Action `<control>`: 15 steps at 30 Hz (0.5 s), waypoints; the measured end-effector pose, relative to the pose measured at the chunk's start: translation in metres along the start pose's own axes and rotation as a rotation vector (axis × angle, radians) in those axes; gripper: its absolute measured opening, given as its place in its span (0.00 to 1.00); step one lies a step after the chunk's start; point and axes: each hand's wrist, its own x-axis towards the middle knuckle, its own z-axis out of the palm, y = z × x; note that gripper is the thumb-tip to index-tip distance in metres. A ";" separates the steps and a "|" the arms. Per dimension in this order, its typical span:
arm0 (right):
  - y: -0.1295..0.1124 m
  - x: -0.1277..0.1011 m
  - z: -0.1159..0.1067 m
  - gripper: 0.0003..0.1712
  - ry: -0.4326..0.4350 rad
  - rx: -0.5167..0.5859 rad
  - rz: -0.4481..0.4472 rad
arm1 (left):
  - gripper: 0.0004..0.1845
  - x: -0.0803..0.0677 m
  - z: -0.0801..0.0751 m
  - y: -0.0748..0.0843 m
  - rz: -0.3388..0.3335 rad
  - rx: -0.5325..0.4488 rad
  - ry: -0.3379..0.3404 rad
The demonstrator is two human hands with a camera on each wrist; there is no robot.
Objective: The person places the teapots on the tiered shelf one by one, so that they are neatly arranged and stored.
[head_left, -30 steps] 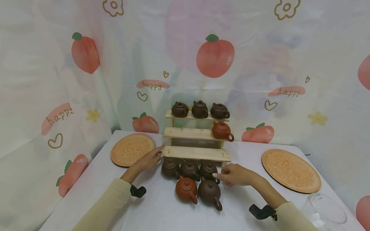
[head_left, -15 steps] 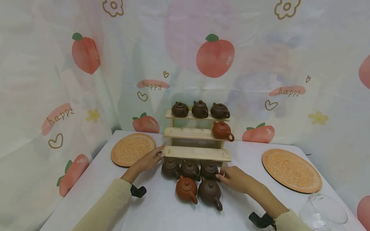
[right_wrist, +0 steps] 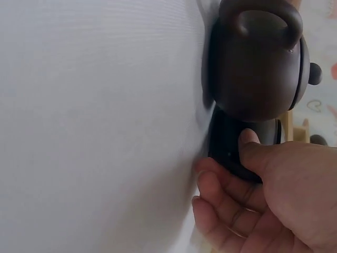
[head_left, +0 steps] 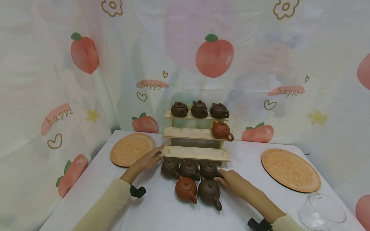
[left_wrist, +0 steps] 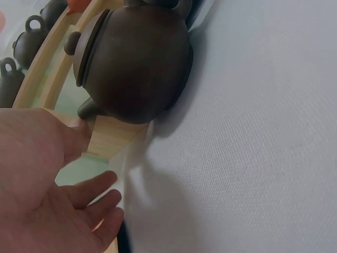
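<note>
In the head view, my right hand [head_left: 232, 182] pinches the handle of a dark brown teapot [head_left: 208, 169], the rightmost of three in a row before the wooden stand [head_left: 196, 153]. The right wrist view shows thumb and fingers at that handle, partly hidden behind a nearer dark teapot [right_wrist: 258, 63]. My left hand [head_left: 148, 159] touches the left end of the stand's lowest shelf, its fingers loosely extended in the left wrist view. Beside it stands the row's leftmost dark teapot [left_wrist: 139, 63]. A red-brown teapot [head_left: 186, 189] and a larger dark teapot [head_left: 209, 191] sit in front.
Several teapots occupy the stand: dark ones such as the middle teapot [head_left: 199, 109] on top, a red-brown teapot [head_left: 221, 130] on the middle shelf. Round orange mats lie left [head_left: 132, 149] and right [head_left: 290, 170]. A clear glass bowl [head_left: 322, 211] stands front right.
My right hand has shifted from above the right-hand dark teapot to its handle and now pinches it. The left hand stays at the shelf's end.
</note>
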 end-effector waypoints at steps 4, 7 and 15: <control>0.001 -0.003 0.001 0.12 0.002 -0.005 -0.005 | 0.30 -0.001 0.000 0.001 -0.009 -0.004 0.000; 0.003 -0.004 0.001 0.11 0.015 0.004 -0.020 | 0.30 -0.001 0.000 0.001 -0.008 -0.006 -0.001; 0.004 -0.008 0.002 0.10 0.044 0.033 -0.037 | 0.30 0.001 0.000 -0.004 -0.004 -0.001 -0.002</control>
